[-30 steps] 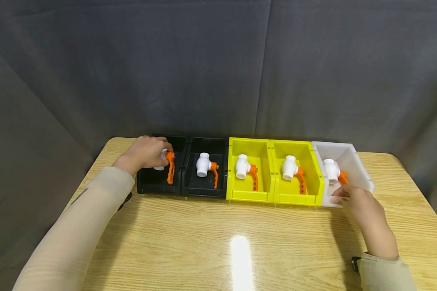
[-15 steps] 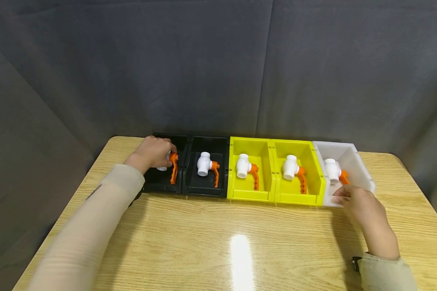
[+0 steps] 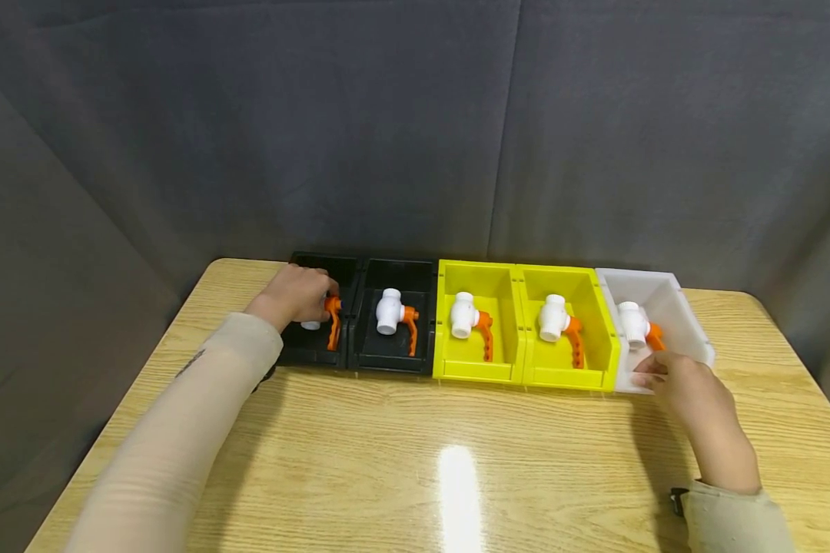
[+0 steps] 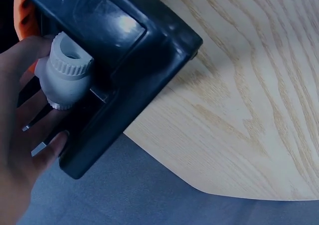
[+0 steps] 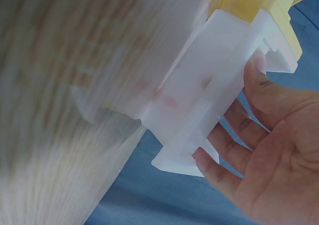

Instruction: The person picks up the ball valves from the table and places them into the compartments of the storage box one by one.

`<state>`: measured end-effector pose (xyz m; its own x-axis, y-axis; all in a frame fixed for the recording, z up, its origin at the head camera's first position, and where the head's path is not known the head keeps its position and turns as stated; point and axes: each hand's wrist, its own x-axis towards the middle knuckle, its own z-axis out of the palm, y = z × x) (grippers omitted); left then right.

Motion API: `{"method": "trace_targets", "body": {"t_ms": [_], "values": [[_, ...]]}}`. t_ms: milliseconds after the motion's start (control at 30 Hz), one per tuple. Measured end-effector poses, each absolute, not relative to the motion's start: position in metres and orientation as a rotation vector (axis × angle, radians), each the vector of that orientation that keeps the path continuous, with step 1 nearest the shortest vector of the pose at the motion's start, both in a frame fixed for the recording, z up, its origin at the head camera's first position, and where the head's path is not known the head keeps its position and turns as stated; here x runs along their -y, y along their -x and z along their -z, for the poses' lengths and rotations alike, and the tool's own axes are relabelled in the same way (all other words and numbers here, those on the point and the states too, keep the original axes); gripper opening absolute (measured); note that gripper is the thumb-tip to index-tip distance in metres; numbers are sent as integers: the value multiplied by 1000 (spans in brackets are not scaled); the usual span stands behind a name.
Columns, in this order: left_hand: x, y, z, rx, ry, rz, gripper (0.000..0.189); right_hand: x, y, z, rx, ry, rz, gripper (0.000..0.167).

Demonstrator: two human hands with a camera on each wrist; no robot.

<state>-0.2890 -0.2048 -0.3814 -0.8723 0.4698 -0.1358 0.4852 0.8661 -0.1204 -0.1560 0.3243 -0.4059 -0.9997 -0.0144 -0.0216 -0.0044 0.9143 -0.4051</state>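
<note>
In the head view my left hand point(image 3: 297, 294) reaches into the leftmost black bin point(image 3: 313, 357). It grips a white ball valve point(image 4: 65, 78) with an orange lever handle point(image 3: 334, 324); the hand hides much of its body. The left wrist view has the thumb and fingers around the valve inside the bin. On the far right, my right hand point(image 3: 688, 392) holds the front edge of the white bin point(image 5: 199, 85). Another white ball valve point(image 3: 633, 324) lies in that bin behind the fingers, its orange lever partly covered by them.
Between the hands, a second black bin point(image 3: 393, 365) and two yellow bins point(image 3: 479, 372) point(image 3: 569, 379) stand side by side. Each holds one ball valve with an orange lever. A wooden table point(image 3: 360, 461) carries the row, and a grey curtain point(image 3: 387, 130) hangs behind it.
My left hand and sleeve have shifted to the right, and the ball valve in that hand has moved slightly right inside the black bin. The right hand stays at the white bin.
</note>
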Motion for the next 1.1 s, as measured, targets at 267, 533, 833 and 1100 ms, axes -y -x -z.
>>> {"method": "trace_targets", "body": {"t_ms": [267, 533, 833, 1100], "values": [[203, 290, 384, -2923, -748, 241, 26, -324, 155, 404, -3033, -21, 636, 13], [200, 291, 386, -2926, -752, 305, 27, -325, 155, 405, -3041, -8, 632, 12], [200, 288, 387, -2907, -707, 277, 26, -325, 156, 408, -3056, 12, 642, 11], [199, 289, 389, -2909, -709, 295, 28, -326, 157, 408, -3050, 7, 639, 12]]}}
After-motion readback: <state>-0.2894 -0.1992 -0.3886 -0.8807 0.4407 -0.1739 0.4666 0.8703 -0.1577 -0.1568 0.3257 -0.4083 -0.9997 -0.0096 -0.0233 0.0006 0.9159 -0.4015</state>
